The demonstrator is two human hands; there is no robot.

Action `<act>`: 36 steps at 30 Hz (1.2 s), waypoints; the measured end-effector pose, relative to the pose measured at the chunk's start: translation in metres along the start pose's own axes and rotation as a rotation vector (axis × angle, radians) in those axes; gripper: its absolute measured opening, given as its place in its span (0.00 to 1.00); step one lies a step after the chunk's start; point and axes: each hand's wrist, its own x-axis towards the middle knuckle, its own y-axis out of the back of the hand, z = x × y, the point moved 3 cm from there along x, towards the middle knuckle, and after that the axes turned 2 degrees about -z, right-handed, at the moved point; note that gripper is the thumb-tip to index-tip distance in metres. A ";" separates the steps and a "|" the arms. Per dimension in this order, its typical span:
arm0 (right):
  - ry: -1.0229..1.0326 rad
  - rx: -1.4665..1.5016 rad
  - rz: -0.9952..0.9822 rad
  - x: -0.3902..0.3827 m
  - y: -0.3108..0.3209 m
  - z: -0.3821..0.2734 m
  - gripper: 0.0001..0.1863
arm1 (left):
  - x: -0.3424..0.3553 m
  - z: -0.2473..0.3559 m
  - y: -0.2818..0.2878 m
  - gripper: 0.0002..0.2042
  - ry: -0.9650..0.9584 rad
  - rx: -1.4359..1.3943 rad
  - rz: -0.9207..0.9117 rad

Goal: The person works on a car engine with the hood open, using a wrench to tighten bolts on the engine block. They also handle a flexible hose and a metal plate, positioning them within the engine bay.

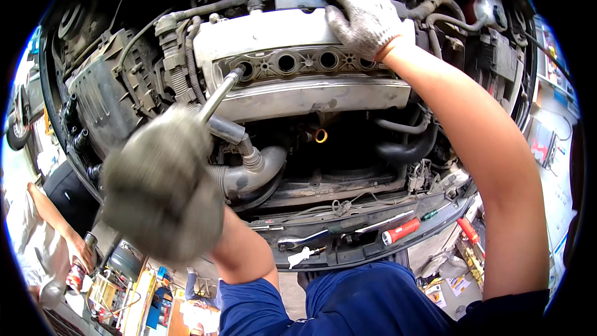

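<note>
An engine with a pale silver cover (261,37) fills the bay before me. Several round dark holes line a grimy recess (308,62) in the cover. My left hand (163,183), in a dirty grey glove and smeared by motion, is closed around a long metal bar (219,97). The bar slants up to the right, its dark tip by the leftmost hole; whether it enters the hole I cannot tell. My right hand (364,17), in a whitish knit glove, rests with fingers apart on the cover's upper right edge, holding nothing. Its wrist partly covers the rightmost hole.
Along the front ledge lie a wrench (306,238), a white tool (305,256), a red flashlight (401,231) and a green-handled tool (429,215). Hoses and a fat intake pipe (255,174) surround a dark gap below the engine. Another person's hand (78,252) shows at far left.
</note>
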 end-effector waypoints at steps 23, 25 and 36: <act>0.034 0.059 -0.026 0.007 0.003 -0.006 0.24 | -0.061 0.088 0.017 0.23 0.008 0.045 0.352; 0.038 0.078 -0.032 0.007 0.003 -0.006 0.25 | -0.063 0.086 0.020 0.23 0.019 0.044 0.354; 0.046 0.055 -0.006 0.004 0.002 0.003 0.26 | -0.057 0.065 0.007 0.22 0.040 0.007 0.348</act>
